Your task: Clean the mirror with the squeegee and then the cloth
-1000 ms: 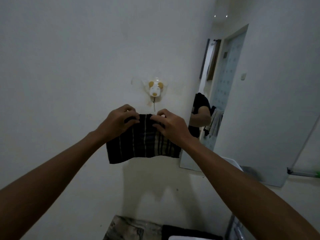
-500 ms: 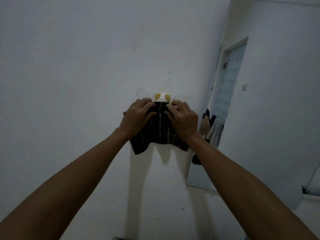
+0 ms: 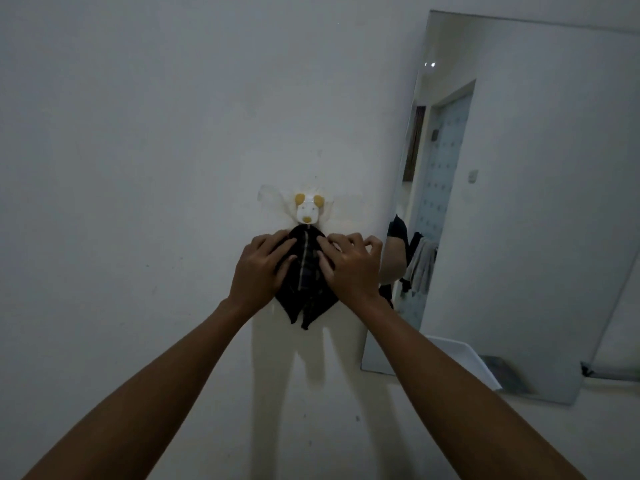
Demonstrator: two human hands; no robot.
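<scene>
A dark striped cloth (image 3: 304, 271) hangs in folds on the white wall from a white dog-shaped hook (image 3: 307, 209) with yellow ears. My left hand (image 3: 259, 271) rests on the cloth's left side, fingers curled onto it. My right hand (image 3: 346, 268) covers its right side, thumb and forefinger pinching the fabric while the other fingers lift off. The cloth's two pointed ends dangle below my hands. The tall frameless mirror (image 3: 519, 202) is mounted on the wall to the right. No squeegee is in view.
The mirror reflects a pale door, a wall switch, hanging clothes and part of a person's arm and dark sleeve. A white tub edge (image 3: 460, 355) shows at the mirror's bottom. Bare white wall (image 3: 138, 168) fills the left.
The cloth went from held flat and spread below the hook to bunched and hanging from it. Both hands rose to the hook, then slid down onto the cloth's sides.
</scene>
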